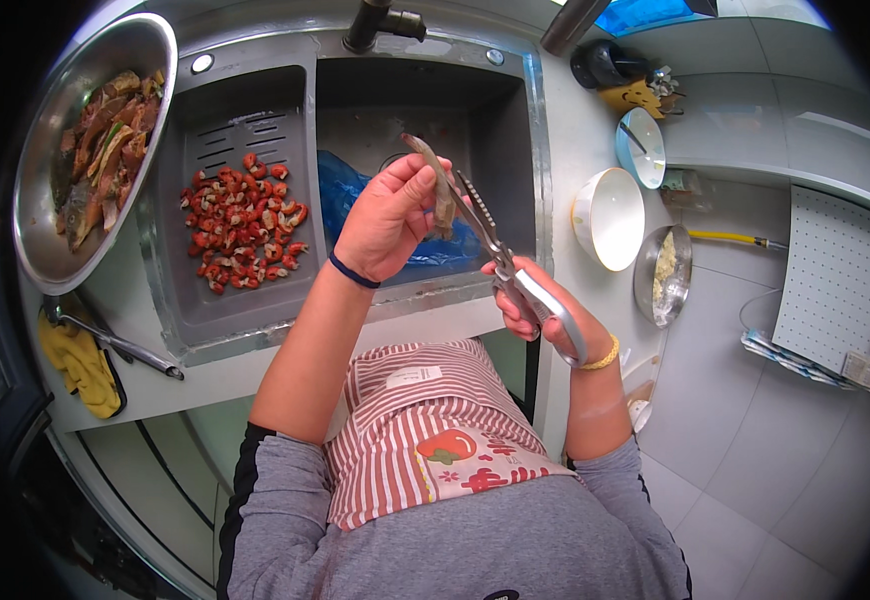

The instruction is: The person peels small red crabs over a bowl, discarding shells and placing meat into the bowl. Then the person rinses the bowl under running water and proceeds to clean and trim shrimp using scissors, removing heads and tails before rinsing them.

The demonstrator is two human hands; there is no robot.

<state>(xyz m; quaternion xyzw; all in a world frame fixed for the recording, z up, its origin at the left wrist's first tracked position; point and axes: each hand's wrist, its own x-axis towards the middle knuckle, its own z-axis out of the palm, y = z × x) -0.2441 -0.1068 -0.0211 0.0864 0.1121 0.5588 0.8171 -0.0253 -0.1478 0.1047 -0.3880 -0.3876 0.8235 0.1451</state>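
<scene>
Above the right basin of the sink (538,130), my left hand (387,222) pinches what looks like a raw greyish shrimp (442,195) with a reddish end, held lengthwise. My right hand (545,310) is wrapped round the silver handles of kitchen scissors (500,258). Their toothed blades point up and touch or lie very close to the shrimp's side; I cannot tell which. Beneath my hands a crumpled blue plastic bag (340,195) lies in the basin, partly hidden by my left hand. Several red crayfish tails (245,225) are heaped in the left basin.
A large metal bowl (35,220) of fish pieces (105,150) stands far left. Below it are a yellow cloth (77,365) and a metal-handled tool (125,345). On the right counter sit a white bowl (610,220), a light-blue bowl (640,135) and a metal dish (645,280). A faucet (380,22) overhangs the sink.
</scene>
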